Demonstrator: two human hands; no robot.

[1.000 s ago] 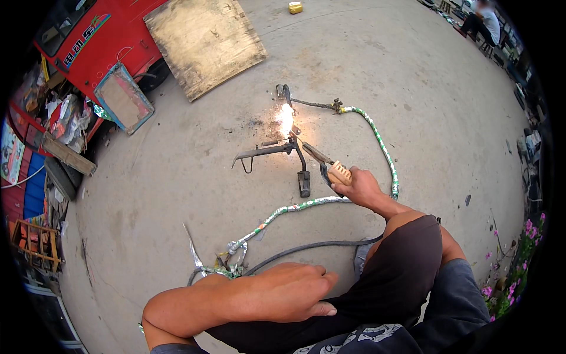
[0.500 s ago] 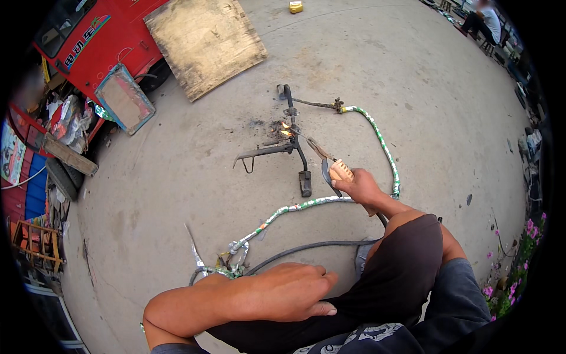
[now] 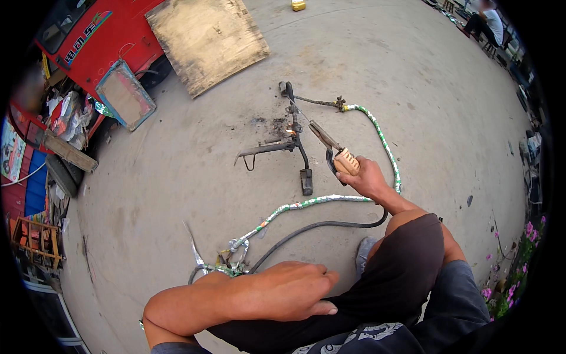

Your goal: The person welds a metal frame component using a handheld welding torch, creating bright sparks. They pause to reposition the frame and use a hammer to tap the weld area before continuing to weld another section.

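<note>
My right hand (image 3: 370, 179) is wrapped round the tan handle of a welding electrode holder (image 3: 346, 161). A thin welding rod (image 3: 303, 115) juts from its jaws toward a black metal bar (image 3: 293, 118) lying on the concrete. This bar has rubber-covered ends and a side arm (image 3: 265, 148) reaching left. A small orange glow (image 3: 290, 132) shows near their joint. A clamp (image 3: 340, 104) on a rusty rod sits beyond, joined to a taped silver-green cable (image 3: 380, 131). My left hand (image 3: 295, 289) rests over my leg, fingers curled, with nothing visible in it.
A black cable (image 3: 318, 226) curves across the ground near my foot (image 3: 365, 253). Wrapped cable ends (image 3: 227, 265) lie by my left knee. A wooden board (image 3: 206, 44) leans near a red vehicle (image 3: 118, 44) at far left. Pink flowers (image 3: 516, 280) edge the right; a person (image 3: 486, 26) sits far right.
My right hand has drawn the electrode holder slightly right and nearer, and its rod now points up-left. The bright flame at the bar's joint has shrunk to a small glow. My left hand stays put.
</note>
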